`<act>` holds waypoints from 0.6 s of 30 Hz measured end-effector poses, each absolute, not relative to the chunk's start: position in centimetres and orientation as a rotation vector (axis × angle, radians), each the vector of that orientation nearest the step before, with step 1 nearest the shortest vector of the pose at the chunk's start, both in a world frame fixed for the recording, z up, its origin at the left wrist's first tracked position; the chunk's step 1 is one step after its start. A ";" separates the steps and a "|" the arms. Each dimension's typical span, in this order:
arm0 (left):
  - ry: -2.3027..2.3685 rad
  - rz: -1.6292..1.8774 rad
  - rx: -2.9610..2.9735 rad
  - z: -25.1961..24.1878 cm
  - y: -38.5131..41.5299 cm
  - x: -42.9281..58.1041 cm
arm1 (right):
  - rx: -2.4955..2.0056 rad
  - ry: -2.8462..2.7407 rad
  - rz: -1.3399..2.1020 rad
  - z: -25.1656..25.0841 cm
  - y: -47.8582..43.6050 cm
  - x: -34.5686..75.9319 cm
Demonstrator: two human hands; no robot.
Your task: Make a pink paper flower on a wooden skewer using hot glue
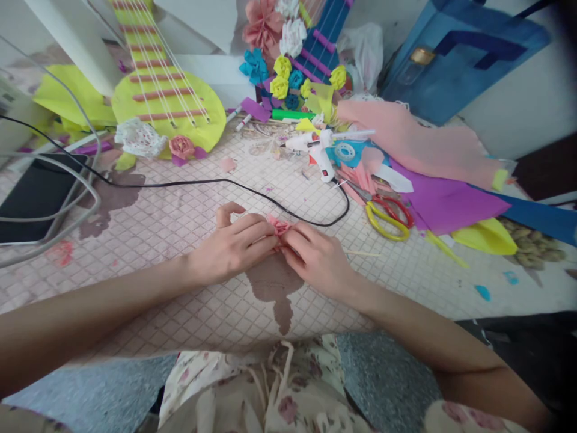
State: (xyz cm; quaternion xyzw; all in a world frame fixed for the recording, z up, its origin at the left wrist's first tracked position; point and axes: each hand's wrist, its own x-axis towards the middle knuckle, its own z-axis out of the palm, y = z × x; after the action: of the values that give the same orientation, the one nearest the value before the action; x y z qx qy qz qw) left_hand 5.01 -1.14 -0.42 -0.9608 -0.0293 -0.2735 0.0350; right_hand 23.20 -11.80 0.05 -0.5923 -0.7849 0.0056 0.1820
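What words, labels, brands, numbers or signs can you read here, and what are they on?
No text can be read anywhere in this picture.
Glue gun: small dark and red marks, too small to read.
White reel: marks or gaps, too blurred to tell.
Green pen: no legible lettering.

L grip (237, 245), R grip (319, 255), pink ppr (280, 226) btwn

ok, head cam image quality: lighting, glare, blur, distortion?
Head view: light fairly even, no harsh shadows; small glint on the gold patch upper right; fine detail soft, folds of the pink paper between left hand and right hand indistinct; table's near edge bows; top right corner dark.
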 end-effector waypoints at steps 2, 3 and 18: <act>-0.091 -0.846 -2.953 -0.4 -1.2 5.1 | -1.662 -2.216 0.006 0.0 -11.8 23.2; -0.093 -0.852 -2.955 -0.5 -1.2 5.1 | -1.659 -2.217 0.007 0.0 -11.8 23.2; -0.129 -0.868 -2.968 -0.3 -1.3 5.4 | -1.672 -2.219 0.011 0.0 -11.8 23.2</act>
State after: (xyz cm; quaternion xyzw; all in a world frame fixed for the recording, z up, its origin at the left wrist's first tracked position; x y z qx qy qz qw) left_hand 5.37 -1.32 -0.26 -0.9587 -0.0418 -0.2804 0.0230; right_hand 23.24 -11.84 0.03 -0.5919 -0.7855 0.0038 0.1806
